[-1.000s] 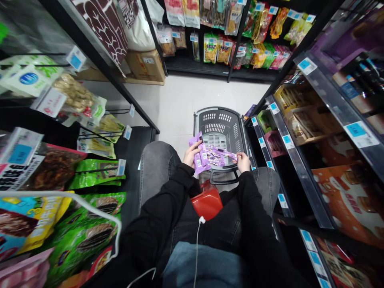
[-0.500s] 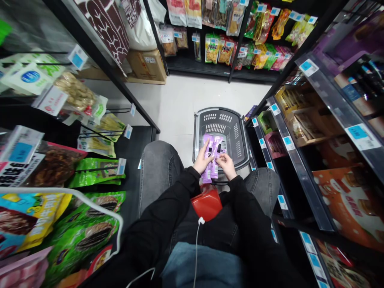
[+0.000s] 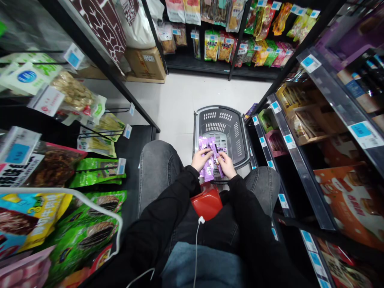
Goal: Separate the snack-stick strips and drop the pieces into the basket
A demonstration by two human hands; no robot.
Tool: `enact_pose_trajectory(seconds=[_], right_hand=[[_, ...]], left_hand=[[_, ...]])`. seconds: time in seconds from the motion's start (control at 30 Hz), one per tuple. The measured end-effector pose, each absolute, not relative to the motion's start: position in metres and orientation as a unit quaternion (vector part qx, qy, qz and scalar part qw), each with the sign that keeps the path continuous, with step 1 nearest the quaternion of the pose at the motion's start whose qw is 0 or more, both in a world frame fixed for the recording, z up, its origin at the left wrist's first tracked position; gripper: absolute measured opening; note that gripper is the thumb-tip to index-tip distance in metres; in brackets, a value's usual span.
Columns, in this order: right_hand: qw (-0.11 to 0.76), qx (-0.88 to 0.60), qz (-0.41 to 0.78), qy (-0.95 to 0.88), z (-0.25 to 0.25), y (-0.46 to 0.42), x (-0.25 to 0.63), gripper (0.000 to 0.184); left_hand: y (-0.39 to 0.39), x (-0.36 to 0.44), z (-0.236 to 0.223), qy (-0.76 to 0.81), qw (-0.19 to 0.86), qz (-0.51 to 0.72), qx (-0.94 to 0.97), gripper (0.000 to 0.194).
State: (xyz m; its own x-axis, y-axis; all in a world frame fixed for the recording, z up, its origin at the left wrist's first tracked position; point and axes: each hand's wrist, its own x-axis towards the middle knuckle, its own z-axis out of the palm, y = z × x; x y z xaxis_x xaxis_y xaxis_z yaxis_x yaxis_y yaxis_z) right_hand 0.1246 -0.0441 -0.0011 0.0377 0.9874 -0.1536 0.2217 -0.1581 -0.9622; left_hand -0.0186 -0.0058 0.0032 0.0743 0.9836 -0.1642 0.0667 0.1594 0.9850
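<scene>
My left hand (image 3: 200, 161) is closed on several slim purple snack packets (image 3: 209, 171), its thumb and fingers lying over their middle. From the other side, my right hand (image 3: 227, 166) pinches the edge of one packet, which slants across the rest. Both hands are above the near part of a dark grey shopping basket (image 3: 235, 132) on the floor between my knees. More purple and black wrapping shows beside my right fingers; whether it is held or lies in the basket I cannot tell.
A glossy red object (image 3: 207, 204) sits in my lap, with a white cable (image 3: 197, 244) near it. Snack shelves close in on the left, with hanging green bags (image 3: 93, 172), and on the right, with price tags (image 3: 289, 141). A cardboard box (image 3: 147, 64) stands further off.
The purple packets have shifted and fanned apart, one now slanting under my right fingers. My left fingers have drawn down and inward across them. The basket has stayed in place.
</scene>
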Motion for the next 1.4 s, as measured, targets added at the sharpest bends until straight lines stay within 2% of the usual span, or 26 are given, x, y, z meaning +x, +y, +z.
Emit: enact_pose_trajectory(seconds=[0.17, 0.37, 0.6, 0.73, 1.07, 1.27, 1.4], right_hand=[[0.311, -0.631, 0.268, -0.658, 0.005, -0.048, 0.124, 0.029], [0.220, -0.640, 0.119, -0.726, 0.008, -0.053, 0.121, 0.042], [0.178, -0.656, 0.100, -0.726, 0.000, -0.053, 0.110, 0.042], [0.154, -0.678, 0.084, -0.713, 0.000, -0.053, 0.106, 0.040], [0.216, -0.665, 0.066, -0.712, 0.007, -0.054, 0.116, 0.041], [0.197, -0.641, 0.107, -0.734, 0.013, -0.054, 0.112, 0.042], [0.188, -0.633, 0.032, -0.750, 0.015, -0.054, 0.109, 0.035]], left_hand=[[-0.008, -0.016, -0.003, 0.496, 0.609, 0.388, 0.482, 0.025], [-0.009, -0.015, -0.004, 0.529, 0.558, 0.384, 0.511, 0.024], [-0.008, -0.016, -0.006, 0.531, 0.493, 0.388, 0.570, 0.035], [-0.011, -0.014, -0.005, 0.543, 0.469, 0.362, 0.595, 0.032], [-0.015, -0.009, -0.003, 0.483, 0.476, 0.319, 0.662, 0.031], [-0.012, -0.012, -0.001, 0.531, 0.447, 0.365, 0.620, 0.022], [-0.011, -0.014, -0.002, 0.532, 0.458, 0.381, 0.602, 0.028]])
